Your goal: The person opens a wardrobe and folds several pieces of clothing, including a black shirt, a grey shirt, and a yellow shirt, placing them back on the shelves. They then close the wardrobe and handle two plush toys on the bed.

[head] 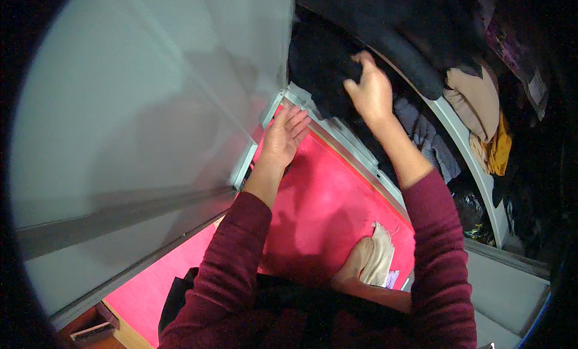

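My left hand (pixel 284 134) is held out palm up near the cabinet's lower front edge, fingers apart and nothing in it. Further in and to the right, my right hand (pixel 375 87) is at a black garment (pixel 320 64) on the lower level of the cabinet. Its thumb and forefinger are apart, with dark cloth between or behind them. The dim light hides whether the fingers grip the cloth. Grey-blue clothing (pixel 422 128) lies just right of that hand, below a curved-looking pale shelf edge (pixel 465 146).
A grey metal cabinet door (pixel 158 114) stands open on the left, another door (pixel 501 286) at lower right. Beige cloth (pixel 474 101) and mustard cloth (pixel 500 143) rest on the shelf. A bare foot (pixel 354 263) beside cream fabric (pixel 378 254) is on the pink floor covering (pixel 307 204).
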`<state>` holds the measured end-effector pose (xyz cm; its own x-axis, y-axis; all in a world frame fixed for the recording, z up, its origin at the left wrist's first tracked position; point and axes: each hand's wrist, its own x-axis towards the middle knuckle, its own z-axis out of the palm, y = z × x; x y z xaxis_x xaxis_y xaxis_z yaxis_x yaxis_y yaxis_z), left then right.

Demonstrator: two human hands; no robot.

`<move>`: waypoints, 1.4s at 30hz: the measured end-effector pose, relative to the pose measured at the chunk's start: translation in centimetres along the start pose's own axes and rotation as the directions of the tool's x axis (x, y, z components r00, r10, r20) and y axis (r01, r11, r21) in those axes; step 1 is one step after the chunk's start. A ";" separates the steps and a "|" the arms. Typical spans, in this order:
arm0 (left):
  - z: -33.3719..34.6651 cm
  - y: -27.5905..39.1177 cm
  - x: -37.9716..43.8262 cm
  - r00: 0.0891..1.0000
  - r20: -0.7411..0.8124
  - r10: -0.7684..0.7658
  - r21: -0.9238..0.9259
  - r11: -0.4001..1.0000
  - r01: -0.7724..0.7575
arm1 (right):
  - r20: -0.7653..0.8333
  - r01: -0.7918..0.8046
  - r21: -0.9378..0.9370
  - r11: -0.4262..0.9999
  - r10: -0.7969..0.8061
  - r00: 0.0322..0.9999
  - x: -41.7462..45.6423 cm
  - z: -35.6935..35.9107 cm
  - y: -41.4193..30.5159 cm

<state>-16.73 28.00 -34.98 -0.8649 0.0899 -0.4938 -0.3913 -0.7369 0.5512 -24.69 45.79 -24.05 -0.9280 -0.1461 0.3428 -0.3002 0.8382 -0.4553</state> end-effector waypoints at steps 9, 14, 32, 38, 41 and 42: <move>-1.3 -1.9 -3.2 0.934 0.178 -0.309 0.015 0.950 0.311 | 0.524 0.359 0.251 0.899 -0.438 0.730 -14.1 -4.0 -0.5; -4.0 -4.6 -5.8 0.934 0.020 -0.358 -0.055 0.932 0.359 | 0.489 -0.062 0.413 0.909 -0.164 0.857 -12.6 -4.9 3.5; 2.0 0.5 -1.1 0.984 0.174 0.033 -0.122 0.992 -0.012 | 0.463 -0.576 0.774 0.263 0.386 0.798 -7.9 -2.9 -0.1; 2.7 1.5 1.9 0.996 0.061 0.062 -0.019 0.998 -0.061 | 0.340 -0.380 0.925 -0.024 0.499 0.797 4.5 0.5 3.8; 2.9 0.7 3.6 0.999 0.024 0.037 -0.086 0.996 -0.035 | 0.316 -0.369 0.929 0.012 0.493 0.811 8.3 2.0 4.8; 3.2 0.5 4.0 1.000 0.013 -0.023 -0.128 0.991 0.024 | 0.302 -0.377 0.925 0.056 0.498 0.813 8.7 2.2 4.6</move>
<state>-21.43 30.13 -34.54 -0.8597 0.1155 -0.4975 -0.3688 -0.8142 0.4483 -34.64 47.25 -24.99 -0.9705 0.1405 -0.1961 0.1291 -0.3841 -0.9142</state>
